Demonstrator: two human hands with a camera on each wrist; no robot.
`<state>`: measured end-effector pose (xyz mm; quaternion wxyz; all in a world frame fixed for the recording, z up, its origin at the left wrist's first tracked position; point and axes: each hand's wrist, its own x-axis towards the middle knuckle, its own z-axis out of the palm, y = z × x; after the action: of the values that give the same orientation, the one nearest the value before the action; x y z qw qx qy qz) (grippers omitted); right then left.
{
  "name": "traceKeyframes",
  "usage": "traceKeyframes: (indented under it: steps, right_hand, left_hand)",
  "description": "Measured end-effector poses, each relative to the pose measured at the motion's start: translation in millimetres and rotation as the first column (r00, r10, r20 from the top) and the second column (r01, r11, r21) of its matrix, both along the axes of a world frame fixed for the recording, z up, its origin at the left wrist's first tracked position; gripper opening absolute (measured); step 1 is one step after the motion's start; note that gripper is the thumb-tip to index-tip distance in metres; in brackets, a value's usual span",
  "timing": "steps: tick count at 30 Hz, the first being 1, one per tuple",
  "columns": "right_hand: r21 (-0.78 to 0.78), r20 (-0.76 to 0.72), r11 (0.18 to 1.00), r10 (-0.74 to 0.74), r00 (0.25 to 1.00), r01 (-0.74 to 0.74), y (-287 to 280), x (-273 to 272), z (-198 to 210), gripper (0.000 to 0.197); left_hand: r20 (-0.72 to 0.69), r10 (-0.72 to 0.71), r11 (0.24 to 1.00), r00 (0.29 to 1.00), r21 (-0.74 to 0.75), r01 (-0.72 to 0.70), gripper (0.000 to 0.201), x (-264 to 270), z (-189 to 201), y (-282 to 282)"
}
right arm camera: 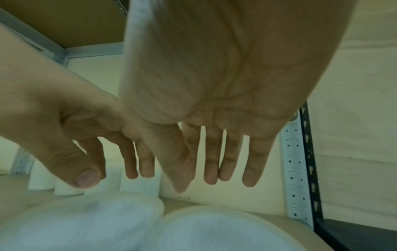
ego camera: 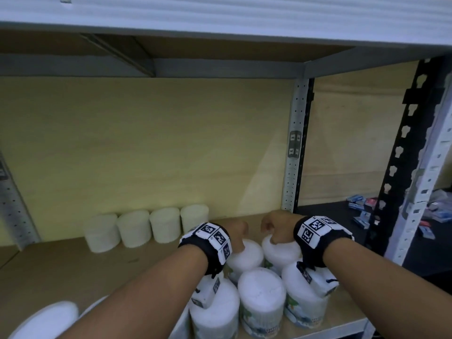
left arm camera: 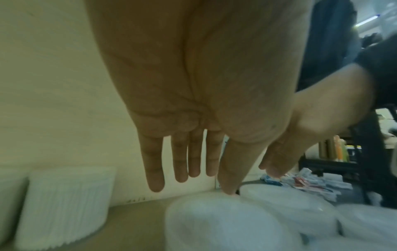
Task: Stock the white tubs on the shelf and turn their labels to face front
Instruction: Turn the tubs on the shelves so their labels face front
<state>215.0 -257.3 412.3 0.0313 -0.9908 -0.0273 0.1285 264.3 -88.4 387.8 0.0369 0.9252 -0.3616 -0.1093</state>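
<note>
Several white tubs stand clustered at the front of the wooden shelf (ego camera: 73,265); the front ones (ego camera: 261,289) show printed labels low on their sides. Four more white tubs (ego camera: 134,228) line the back wall, showing plain sides. My left hand (ego camera: 238,234) hangs over the rear left tub of the cluster (ego camera: 247,255). Its fingers (left arm camera: 193,169) point straight down and the thumb tip meets the lid (left arm camera: 225,224). Over the neighbouring tub (ego camera: 281,250) my right hand (ego camera: 276,228) hovers with fingers (right arm camera: 210,169) straight and spread above the lid (right arm camera: 225,229). Neither hand holds anything.
A grey perforated post (ego camera: 294,148) and a black slotted upright (ego camera: 401,155) bound the shelf bay on the right. The upper shelf (ego camera: 220,20) overhangs. Small boxes (ego camera: 362,211) lie scattered on a dark surface beyond. Another white lid (ego camera: 46,321) shows at the bottom left.
</note>
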Motion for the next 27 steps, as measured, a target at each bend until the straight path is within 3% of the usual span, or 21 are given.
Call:
traceKeyframes:
  steps: [3,6,10,16,27]
  right_hand:
    - [0.115,0.054,0.993,-0.029,0.998,0.022,15,17,3,0.034]
    - [0.165,0.11,0.986,-0.033,0.993,0.014,33,41,2,0.029]
    - [0.15,0.128,0.988,0.001,0.992,-0.02,63,78,3,0.033]
    - [0.132,0.15,0.99,0.038,0.988,-0.058,113,129,-1,0.035]
    - [0.025,0.08,0.999,0.04,0.996,-0.042,160,193,-23,0.055]
  left_hand:
    - [-0.027,0.048,0.998,0.999,-0.05,-0.049,0.044,16,9,22]
    - [0.034,0.112,0.993,0.993,-0.054,-0.11,0.044,34,12,56]
    - [0.022,0.232,0.969,0.972,-0.092,-0.229,0.051,67,13,103]
    - [0.044,0.335,0.938,0.941,-0.116,-0.328,0.044,108,-1,149]
    - [0.048,0.369,0.924,0.928,-0.13,-0.36,0.05,155,-23,169]
